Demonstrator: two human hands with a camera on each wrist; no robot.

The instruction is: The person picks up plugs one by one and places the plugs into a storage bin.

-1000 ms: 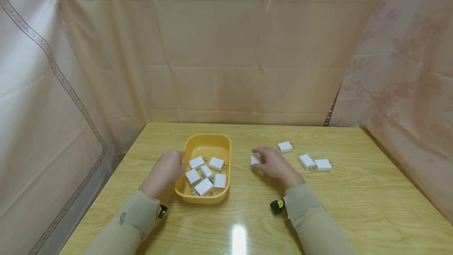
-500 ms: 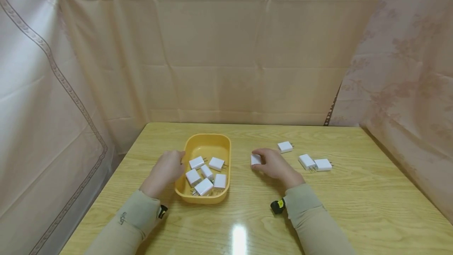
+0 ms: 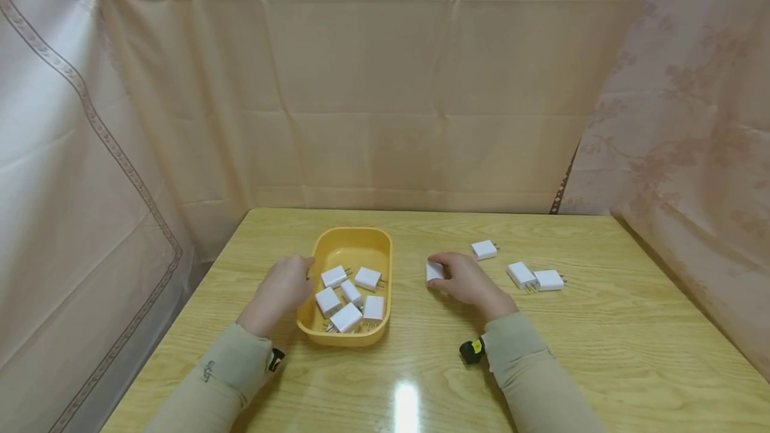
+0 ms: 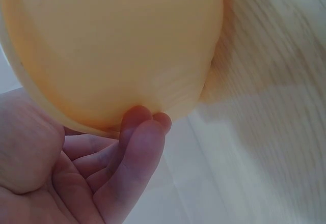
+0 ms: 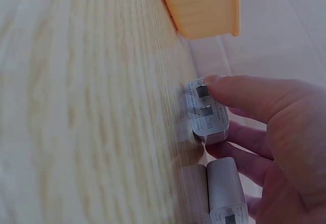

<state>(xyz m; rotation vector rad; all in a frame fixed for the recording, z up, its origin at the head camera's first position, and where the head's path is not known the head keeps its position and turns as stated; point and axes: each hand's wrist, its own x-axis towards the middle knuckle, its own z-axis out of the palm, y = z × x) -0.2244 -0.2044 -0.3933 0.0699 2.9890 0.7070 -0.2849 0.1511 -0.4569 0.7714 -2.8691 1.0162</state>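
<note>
My left hand [image 3: 285, 282] grips the left side of a yellow plastic tray [image 3: 353, 240]; in the left wrist view its fingertips pinch the rim. Several white USB wall chargers with metal prongs lie loosely inside, mostly toward the near half, one of them a charger [image 3: 346, 317] near the front wall. To the right of the tray, my right hand [image 3: 466, 277] holds another white charger [image 3: 434, 271] between thumb and fingers. The right wrist view shows that charger [image 5: 208, 109] prong face toward the camera, low at the table surface.
On the wooden table [image 3: 637, 326], a charger [image 3: 484, 250] lies behind my right hand. Farther right, a charger [image 3: 521, 274] and another charger [image 3: 549, 280] lie touching. A beige curtain [image 3: 385, 99] hangs behind the table, with cloth on both sides.
</note>
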